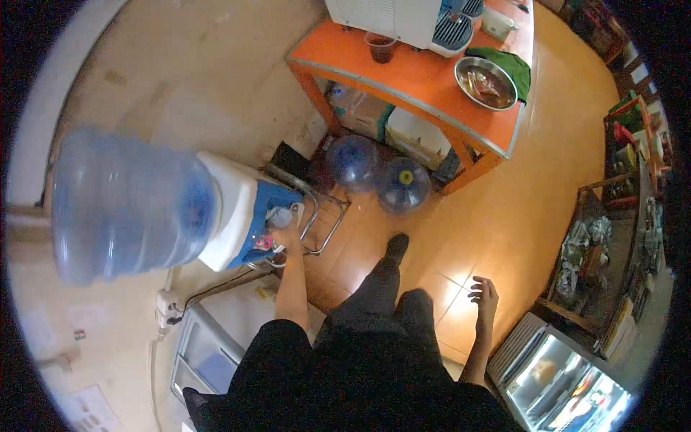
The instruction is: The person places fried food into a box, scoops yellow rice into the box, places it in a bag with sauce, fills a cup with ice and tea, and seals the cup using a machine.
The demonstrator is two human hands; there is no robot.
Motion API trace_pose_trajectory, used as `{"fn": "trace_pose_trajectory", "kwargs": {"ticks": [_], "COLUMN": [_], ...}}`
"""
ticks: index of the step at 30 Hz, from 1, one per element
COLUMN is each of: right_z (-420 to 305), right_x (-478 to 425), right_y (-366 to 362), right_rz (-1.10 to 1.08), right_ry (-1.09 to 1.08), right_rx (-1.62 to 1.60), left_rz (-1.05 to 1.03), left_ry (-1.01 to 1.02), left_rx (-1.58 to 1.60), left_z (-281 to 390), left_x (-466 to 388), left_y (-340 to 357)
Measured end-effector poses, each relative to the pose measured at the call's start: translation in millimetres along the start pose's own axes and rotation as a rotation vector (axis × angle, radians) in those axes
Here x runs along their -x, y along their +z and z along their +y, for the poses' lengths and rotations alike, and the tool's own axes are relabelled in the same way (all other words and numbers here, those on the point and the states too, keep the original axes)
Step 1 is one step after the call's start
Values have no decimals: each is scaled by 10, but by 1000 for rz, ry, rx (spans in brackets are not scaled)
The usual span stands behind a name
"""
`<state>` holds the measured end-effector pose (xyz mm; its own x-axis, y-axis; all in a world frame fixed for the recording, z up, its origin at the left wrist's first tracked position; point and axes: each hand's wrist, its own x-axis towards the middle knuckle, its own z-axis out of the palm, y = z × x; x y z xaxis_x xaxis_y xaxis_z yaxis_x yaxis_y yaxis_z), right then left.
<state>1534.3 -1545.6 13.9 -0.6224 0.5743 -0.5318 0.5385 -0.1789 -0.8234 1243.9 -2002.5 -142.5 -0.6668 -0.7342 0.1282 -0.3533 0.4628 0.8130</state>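
Observation:
My left hand [286, 236] reaches to the front of a white and blue water dispenser [232, 216]. Its fingers are around what looks like a clear cup [280, 217], held near the tap area; the taps are largely hidden and the detail is blurred. A large blue-tinted water bottle [129, 208] is mounted on the dispenser. My right hand [484, 290] hangs over the tiled floor at my side, fingers apart and holding nothing.
A metal-tube stand [326, 227] supports the dispenser. Two empty-looking water bottles [404, 186] lie below an orange table [345, 51], which bears a machine [388, 21], a cup of dark liquid [380, 49] and a steel bowl [486, 83]. A lit display fridge [567, 383] stands at right.

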Motion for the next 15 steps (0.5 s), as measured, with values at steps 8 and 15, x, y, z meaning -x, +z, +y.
{"fn": "trace_pose_trajectory", "kwargs": {"ticks": [8,15], "right_z": [-617,-704], "right_x": [-1134,-2106], "right_y": [-152,-947], "right_rz": [-67,-80], "right_ry": [97,137], "right_rx": [44,35], "left_rz": [126,114], "left_ry": [103,16], "left_rx": [-220,-319], "left_z": [-140,-64], "left_x": [-167,-150], "left_y": [200,175]}}
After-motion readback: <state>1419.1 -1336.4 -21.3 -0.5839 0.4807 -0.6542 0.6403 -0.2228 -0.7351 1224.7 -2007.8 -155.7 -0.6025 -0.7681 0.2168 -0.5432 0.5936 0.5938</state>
